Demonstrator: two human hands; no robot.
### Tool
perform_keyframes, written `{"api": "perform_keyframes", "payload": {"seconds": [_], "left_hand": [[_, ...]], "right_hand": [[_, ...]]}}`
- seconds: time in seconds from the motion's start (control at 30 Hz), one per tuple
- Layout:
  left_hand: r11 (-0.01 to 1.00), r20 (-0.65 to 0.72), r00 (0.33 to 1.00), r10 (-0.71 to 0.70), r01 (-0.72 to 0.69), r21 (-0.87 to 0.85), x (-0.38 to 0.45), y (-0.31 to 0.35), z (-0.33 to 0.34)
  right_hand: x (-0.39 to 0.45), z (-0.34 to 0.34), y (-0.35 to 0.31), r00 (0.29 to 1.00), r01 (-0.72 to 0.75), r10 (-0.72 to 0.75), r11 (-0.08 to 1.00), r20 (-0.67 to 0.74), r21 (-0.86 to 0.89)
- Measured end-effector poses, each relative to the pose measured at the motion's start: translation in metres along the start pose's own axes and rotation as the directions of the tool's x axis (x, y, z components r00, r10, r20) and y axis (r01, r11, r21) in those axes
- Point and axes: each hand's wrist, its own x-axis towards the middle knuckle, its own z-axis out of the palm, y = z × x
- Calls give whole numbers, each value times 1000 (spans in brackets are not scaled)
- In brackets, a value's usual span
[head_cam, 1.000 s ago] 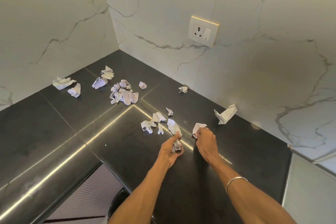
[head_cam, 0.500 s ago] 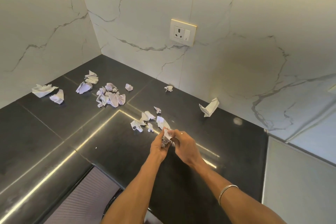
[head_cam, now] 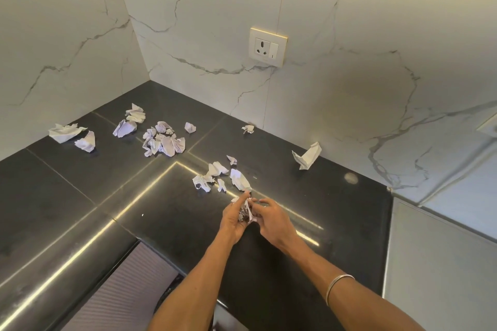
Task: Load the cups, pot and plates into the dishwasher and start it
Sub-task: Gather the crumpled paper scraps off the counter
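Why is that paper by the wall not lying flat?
It is crumpled: the paper stands up in bent folds on the black counter.

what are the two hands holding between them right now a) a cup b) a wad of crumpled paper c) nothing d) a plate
b: the left hand grips a wad of crumpled paper, and the right hand fingers touch it above the black counter; no cup or plate is in view.
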Motion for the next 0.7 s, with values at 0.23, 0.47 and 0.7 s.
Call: {"api": "perform_keyframes", "payload": {"seconds": [0.23,0.47,0.7], "left_hand": [[992,-63,998,13,-20,-122,8,6,11],[991,20,1000,6,-3,-135,13,6,4],[992,2,1000,0,0,-122,11,8,8]], "right_hand": [[3,-24,28,993,100,-100,995,68,4],[48,-54,59,843,-304,362,931,-398,203],[91,-68,112,786,-581,600,800,-152,153]]}}
